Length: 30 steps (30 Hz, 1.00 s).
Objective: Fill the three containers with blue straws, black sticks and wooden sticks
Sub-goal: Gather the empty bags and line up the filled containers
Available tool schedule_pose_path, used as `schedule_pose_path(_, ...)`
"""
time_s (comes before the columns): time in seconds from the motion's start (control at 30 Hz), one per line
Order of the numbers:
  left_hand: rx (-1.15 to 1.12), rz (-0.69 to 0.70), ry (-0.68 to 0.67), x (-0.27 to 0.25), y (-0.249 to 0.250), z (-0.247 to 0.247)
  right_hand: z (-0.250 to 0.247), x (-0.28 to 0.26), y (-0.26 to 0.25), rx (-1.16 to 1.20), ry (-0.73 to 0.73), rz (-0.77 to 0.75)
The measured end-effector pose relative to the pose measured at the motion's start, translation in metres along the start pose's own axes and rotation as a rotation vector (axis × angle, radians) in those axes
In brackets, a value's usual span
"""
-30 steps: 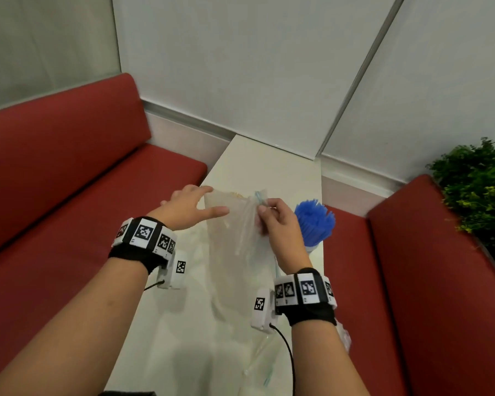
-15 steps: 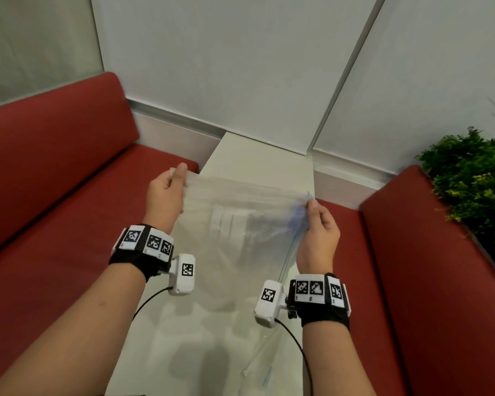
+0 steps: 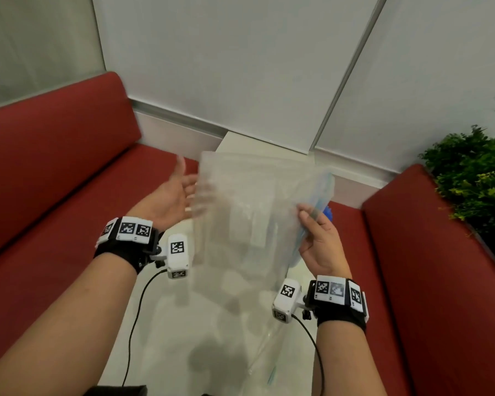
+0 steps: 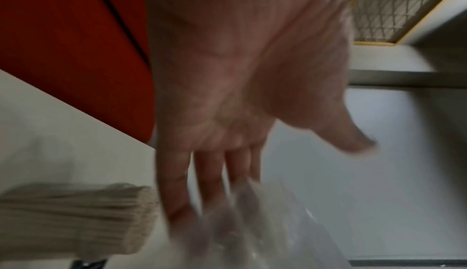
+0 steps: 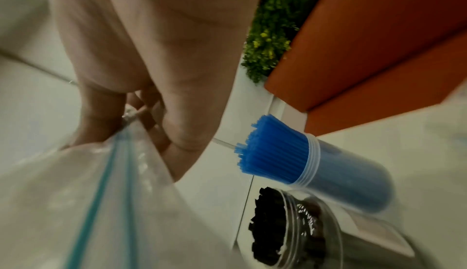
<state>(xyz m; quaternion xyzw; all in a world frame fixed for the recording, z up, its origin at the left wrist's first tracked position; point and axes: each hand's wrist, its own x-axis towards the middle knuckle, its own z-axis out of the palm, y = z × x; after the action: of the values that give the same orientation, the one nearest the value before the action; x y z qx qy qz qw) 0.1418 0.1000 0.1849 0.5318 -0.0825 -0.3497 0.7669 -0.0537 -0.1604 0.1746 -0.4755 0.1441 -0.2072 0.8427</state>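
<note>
My right hand (image 3: 312, 221) pinches the blue zip edge of a clear plastic bag (image 3: 249, 218) held up over the white table (image 3: 212, 338). My left hand (image 3: 180, 192) is spread, palm up, its fingertips against the bag's left edge (image 4: 265, 223). In the right wrist view a clear container (image 5: 353, 183) packed with blue straws (image 5: 272, 149) stands on the table, and beside it a clear container of black sticks (image 5: 272, 229). A bundle of wooden sticks (image 4: 76, 217) shows in the left wrist view, near my left hand. The bag hides most of these in the head view.
Red bench seats (image 3: 69, 224) flank the narrow table on both sides (image 3: 440, 281). A green plant (image 3: 475, 178) stands at the far right. White wall panels close the far end. Another clear bag (image 3: 266, 364) lies on the table near me.
The bag was first bunched between both hands, then stretched wide. Now my left hand has let go and opened flat, while the right hand keeps its pinch on the zip edge.
</note>
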Motion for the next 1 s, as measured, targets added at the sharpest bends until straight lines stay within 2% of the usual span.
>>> schedule_pose_path(0.07,0.17,-0.088,-0.199,-0.004,-0.019,-0.006,-0.007,0.001,-0.001,0.055,0.028,-0.031)
schedule_pose_path(0.13,0.217,-0.065,-0.296,-0.005,-0.034,-0.004,-0.01,-0.002,0.001,-0.024,-0.013,-0.02)
schedule_pose_path(0.23,0.208,0.056,-0.154,0.002,-0.034,0.001,-0.021,-0.011,0.004,-0.072,-0.158,0.055)
schedule_pose_path(0.27,0.216,0.104,-0.1,0.005,-0.03,-0.001,-0.027,-0.014,0.004,-0.08,-0.146,0.067)
schedule_pose_path(0.37,0.252,0.166,-0.078,0.009,-0.023,-0.01,-0.041,-0.023,0.003,-0.162,0.003,0.05)
schedule_pose_path(0.53,0.262,0.127,-0.149,0.008,-0.031,0.003,-0.05,-0.031,0.0,-0.232,0.12,-0.027)
schedule_pose_path(0.57,0.284,0.136,-0.157,0.007,-0.03,0.004,-0.051,-0.034,-0.004,-0.292,0.179,-0.051)
schedule_pose_path(0.63,0.385,0.196,-0.206,0.005,-0.022,0.01,-0.059,-0.042,-0.018,-0.559,0.372,-0.12)
schedule_pose_path(0.67,0.452,0.221,-0.259,0.004,-0.016,0.014,-0.063,-0.045,-0.026,-0.693,0.414,-0.159)
schedule_pose_path(0.7,0.517,0.223,-0.33,0.003,-0.009,0.021,-0.064,-0.048,-0.035,-0.786,0.388,-0.189)
schedule_pose_path(0.77,0.652,0.188,-0.489,-0.002,0.002,0.043,-0.057,-0.048,-0.048,-0.896,0.219,-0.187)
schedule_pose_path(0.83,0.828,0.172,-0.651,-0.008,0.005,0.069,-0.045,-0.044,-0.048,-0.975,0.033,-0.095)
schedule_pose_path(0.9,0.914,0.184,-0.8,-0.016,0.005,0.086,-0.036,-0.043,-0.039,-0.959,-0.113,0.025)
schedule_pose_path(0.93,0.892,0.207,-0.816,-0.02,0.005,0.091,-0.036,-0.045,-0.033,-0.91,-0.147,0.067)
schedule_pose_path(0.97,0.824,0.248,-0.75,-0.023,0.007,0.093,-0.038,-0.048,-0.028,-0.866,-0.153,0.094)
schedule_pose_path(1.0,0.708,0.303,-0.601,-0.024,0.009,0.091,-0.039,-0.053,-0.026,-0.841,-0.125,0.093)
